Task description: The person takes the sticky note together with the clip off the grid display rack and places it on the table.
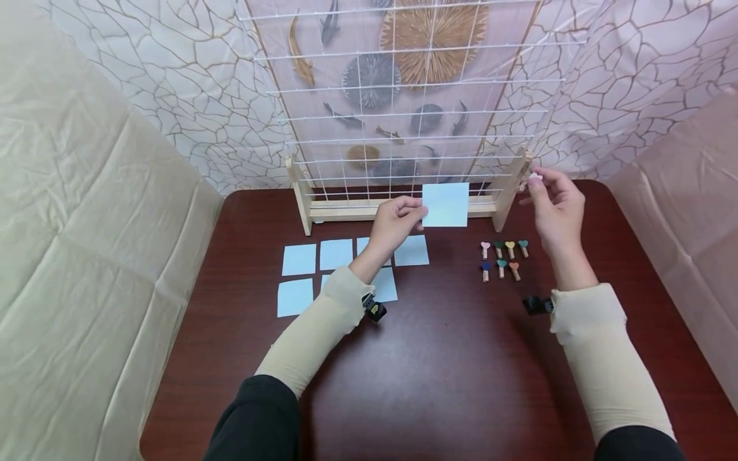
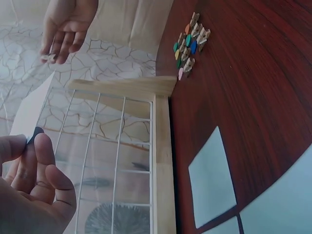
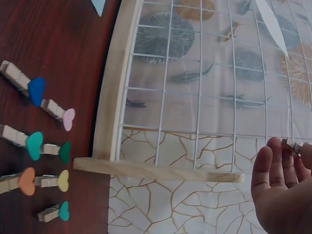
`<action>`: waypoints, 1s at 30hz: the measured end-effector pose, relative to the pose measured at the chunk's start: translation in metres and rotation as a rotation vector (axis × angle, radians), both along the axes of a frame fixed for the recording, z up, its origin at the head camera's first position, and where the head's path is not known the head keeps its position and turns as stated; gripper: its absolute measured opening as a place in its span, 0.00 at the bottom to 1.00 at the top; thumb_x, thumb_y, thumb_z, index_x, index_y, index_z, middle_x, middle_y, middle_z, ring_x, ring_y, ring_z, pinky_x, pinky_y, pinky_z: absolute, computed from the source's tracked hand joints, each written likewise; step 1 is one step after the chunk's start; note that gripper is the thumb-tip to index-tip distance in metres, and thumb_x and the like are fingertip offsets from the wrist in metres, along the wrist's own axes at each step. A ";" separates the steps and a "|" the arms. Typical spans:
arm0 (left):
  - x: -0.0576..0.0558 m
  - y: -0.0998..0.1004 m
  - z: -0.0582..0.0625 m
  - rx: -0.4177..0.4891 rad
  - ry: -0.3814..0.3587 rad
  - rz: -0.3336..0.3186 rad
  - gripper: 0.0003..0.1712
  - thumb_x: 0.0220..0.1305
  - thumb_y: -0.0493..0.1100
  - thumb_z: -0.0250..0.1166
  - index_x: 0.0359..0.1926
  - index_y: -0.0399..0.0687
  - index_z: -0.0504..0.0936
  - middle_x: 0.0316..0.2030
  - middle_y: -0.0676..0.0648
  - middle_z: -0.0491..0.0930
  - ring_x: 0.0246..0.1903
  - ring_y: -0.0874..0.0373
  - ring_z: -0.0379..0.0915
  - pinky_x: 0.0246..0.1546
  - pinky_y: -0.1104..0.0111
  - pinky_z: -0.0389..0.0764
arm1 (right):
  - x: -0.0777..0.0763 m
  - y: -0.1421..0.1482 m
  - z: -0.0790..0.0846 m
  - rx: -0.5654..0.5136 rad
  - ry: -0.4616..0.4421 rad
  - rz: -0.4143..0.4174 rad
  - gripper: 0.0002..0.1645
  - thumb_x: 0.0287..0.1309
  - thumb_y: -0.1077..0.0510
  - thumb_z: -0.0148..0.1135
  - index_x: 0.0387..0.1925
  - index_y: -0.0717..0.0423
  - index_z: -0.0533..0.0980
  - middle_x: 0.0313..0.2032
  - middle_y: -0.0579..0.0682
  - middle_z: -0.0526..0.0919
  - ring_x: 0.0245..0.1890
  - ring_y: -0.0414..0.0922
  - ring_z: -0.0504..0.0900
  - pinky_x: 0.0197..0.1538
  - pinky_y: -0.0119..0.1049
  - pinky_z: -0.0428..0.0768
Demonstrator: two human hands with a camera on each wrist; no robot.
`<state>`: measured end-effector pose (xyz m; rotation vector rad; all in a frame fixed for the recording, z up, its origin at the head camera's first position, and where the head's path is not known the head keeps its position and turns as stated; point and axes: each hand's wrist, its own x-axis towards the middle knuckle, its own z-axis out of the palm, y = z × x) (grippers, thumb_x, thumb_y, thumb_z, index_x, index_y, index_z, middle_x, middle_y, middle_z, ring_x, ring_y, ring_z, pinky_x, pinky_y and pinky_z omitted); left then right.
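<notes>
My left hand (image 1: 398,221) pinches a light blue paper square (image 1: 446,205) by its left edge, held up before the lower part of a white wire grid (image 1: 369,141). At the grid's right end, my right hand (image 1: 559,208) holds a small wooden clothespin (image 3: 291,146) between thumb and fingers. A pale piece on the clothespin shows at the fingertips in the head view. The grid stands upright in a wooden base (image 1: 346,210). In the left wrist view the paper square (image 2: 33,108) appears nearly edge-on, apart from the wires.
Several light blue squares (image 1: 299,259) lie in two rows on the dark red table (image 1: 438,371), partly hidden under the left arm. Several clothespins with coloured hearts (image 1: 485,269) lie in two rows at right. A patterned cloth (image 1: 190,96) hangs behind the grid; pale cloth (image 1: 86,224) borders the sides.
</notes>
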<state>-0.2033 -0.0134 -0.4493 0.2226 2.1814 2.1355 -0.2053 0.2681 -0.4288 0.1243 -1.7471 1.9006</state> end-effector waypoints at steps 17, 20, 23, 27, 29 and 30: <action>0.014 -0.011 -0.027 -0.049 -0.041 0.021 0.12 0.74 0.42 0.68 0.50 0.38 0.88 0.39 0.44 0.91 0.26 0.63 0.82 0.34 0.72 0.73 | 0.009 0.015 -0.028 -0.084 -0.051 0.012 0.11 0.70 0.73 0.62 0.50 0.68 0.84 0.33 0.51 0.87 0.32 0.42 0.85 0.35 0.27 0.83; 0.019 -0.013 -0.032 -0.057 -0.054 0.019 0.12 0.73 0.41 0.69 0.50 0.38 0.88 0.40 0.45 0.91 0.25 0.62 0.80 0.36 0.71 0.76 | 0.011 0.018 -0.033 -0.097 -0.077 0.013 0.12 0.69 0.74 0.62 0.51 0.69 0.83 0.34 0.51 0.87 0.33 0.42 0.86 0.35 0.27 0.84; 0.023 -0.013 -0.038 -0.056 -0.064 0.020 0.11 0.73 0.40 0.69 0.49 0.37 0.88 0.39 0.44 0.91 0.23 0.61 0.78 0.33 0.70 0.76 | 0.014 0.021 -0.039 -0.090 -0.113 0.005 0.13 0.70 0.74 0.61 0.52 0.68 0.83 0.35 0.50 0.87 0.34 0.42 0.86 0.36 0.26 0.84; 0.028 -0.013 -0.047 -0.058 -0.086 0.023 0.11 0.73 0.40 0.69 0.50 0.38 0.87 0.39 0.45 0.91 0.23 0.60 0.78 0.32 0.70 0.78 | 0.016 0.025 -0.048 -0.114 -0.129 -0.021 0.13 0.69 0.74 0.61 0.51 0.66 0.84 0.35 0.51 0.87 0.34 0.42 0.86 0.35 0.27 0.84; 0.031 -0.012 -0.050 -0.059 -0.095 0.026 0.11 0.73 0.41 0.69 0.50 0.38 0.87 0.39 0.46 0.91 0.23 0.59 0.78 0.34 0.69 0.79 | 0.016 0.026 -0.051 -0.137 -0.128 -0.034 0.13 0.68 0.75 0.61 0.51 0.68 0.84 0.34 0.52 0.86 0.33 0.43 0.86 0.35 0.27 0.84; 0.032 -0.012 -0.052 -0.060 -0.098 0.028 0.11 0.73 0.41 0.69 0.50 0.38 0.87 0.38 0.46 0.91 0.23 0.59 0.78 0.35 0.67 0.80 | 0.016 0.027 -0.053 -0.146 -0.130 -0.040 0.13 0.68 0.75 0.61 0.50 0.67 0.84 0.34 0.52 0.86 0.33 0.43 0.86 0.34 0.27 0.84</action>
